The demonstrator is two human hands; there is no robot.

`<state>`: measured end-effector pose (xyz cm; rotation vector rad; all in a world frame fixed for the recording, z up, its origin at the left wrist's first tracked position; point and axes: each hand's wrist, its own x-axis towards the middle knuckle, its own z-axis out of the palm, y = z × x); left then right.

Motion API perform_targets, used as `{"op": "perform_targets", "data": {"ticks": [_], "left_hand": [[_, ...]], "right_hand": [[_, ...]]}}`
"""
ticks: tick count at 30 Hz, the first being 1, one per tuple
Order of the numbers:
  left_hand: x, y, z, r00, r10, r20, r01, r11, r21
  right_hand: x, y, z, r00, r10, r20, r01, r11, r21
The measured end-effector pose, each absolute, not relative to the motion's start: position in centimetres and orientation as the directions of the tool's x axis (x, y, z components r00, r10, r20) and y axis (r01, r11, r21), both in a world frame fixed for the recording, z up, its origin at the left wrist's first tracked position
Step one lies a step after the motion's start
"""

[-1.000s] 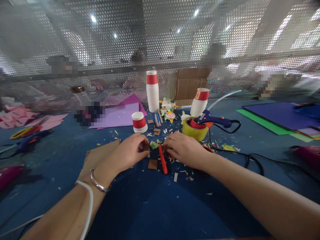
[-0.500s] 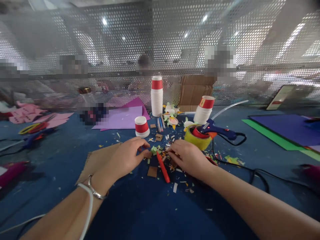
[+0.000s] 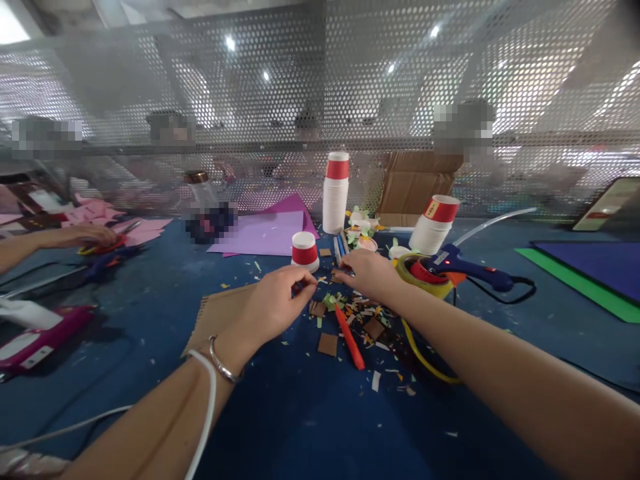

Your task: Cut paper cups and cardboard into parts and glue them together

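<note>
My left hand [image 3: 275, 303] hovers over the near side of the table, thumb and fingertips drawn together; whatever may be between them is hidden. Just beyond it an upside-down red and white paper cup [image 3: 305, 251] stands on the table. My right hand [image 3: 371, 272] reaches farther forward, its fingertips closed on a small brown cardboard piece [image 3: 338, 275]. Between and below the hands lie an orange-red marker-like stick [image 3: 350, 337], a cardboard square [image 3: 327, 344] and many paper scraps [image 3: 365, 307]. A spiral-edged brown pad [image 3: 223, 312] lies beneath my left forearm.
A blue glue gun [image 3: 473, 265] rests across a yellow tape roll [image 3: 425, 279] by my right forearm. Paper cup stacks [image 3: 335, 200] stand behind. Purple paper [image 3: 265, 232] lies back left. Another person's hand [image 3: 95, 235] is at yellow-handled scissors [image 3: 103, 248] at far left.
The view has turned left. My right hand has moved forward from the scraps to the cardboard piece. My left fingertips have come closer together. Another person's hand has appeared at the left.
</note>
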<state>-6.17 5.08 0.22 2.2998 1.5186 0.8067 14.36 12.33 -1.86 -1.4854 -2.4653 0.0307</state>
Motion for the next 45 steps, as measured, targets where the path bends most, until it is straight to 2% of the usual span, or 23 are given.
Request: {"op": "perform_targets", "data": {"ticks": [5,12,23,30,35,40,45], "left_hand": [[-6.5,5.2,-0.3,0.317,0.889,0.33,0.711,-0.453,0.538],[-6.5,5.2,-0.3,0.285,0.905,0.315,0.678,-0.423,0.601],[-7.1,5.6,-0.5,0.232,0.905,0.356,0.676,-0.413,0.611],[-6.7,5.4,-0.4,0.22,0.892,0.395,0.66,-0.434,0.613],[-6.7,5.5,-0.6,0.325,0.915,0.24,0.709,-0.404,0.578],[-6.6,5.3,-1.0,0.449,0.887,0.105,0.773,-0.445,0.451],[-6.4,5.4,-1.0,0.464,0.886,0.023,0.835,-0.446,0.322]], "right_hand": [[14.1,13.4,-2.1,-0.414,0.899,0.144,0.9,0.428,-0.084],[15.1,14.3,0.5,-0.324,0.94,0.111,0.946,0.325,0.006],[10.0,19.8,-1.4,-0.492,0.87,0.005,0.87,0.492,-0.007],[12.3,17.6,-0.4,-0.524,0.852,0.005,0.851,0.524,-0.028],[13.1,14.4,-1.1,-0.566,0.825,-0.013,0.824,0.564,-0.061],[13.2,14.0,-1.8,-0.543,0.838,0.041,0.83,0.544,-0.12],[13.8,12.5,-0.8,-0.547,0.833,0.077,0.805,0.549,-0.226]]}}
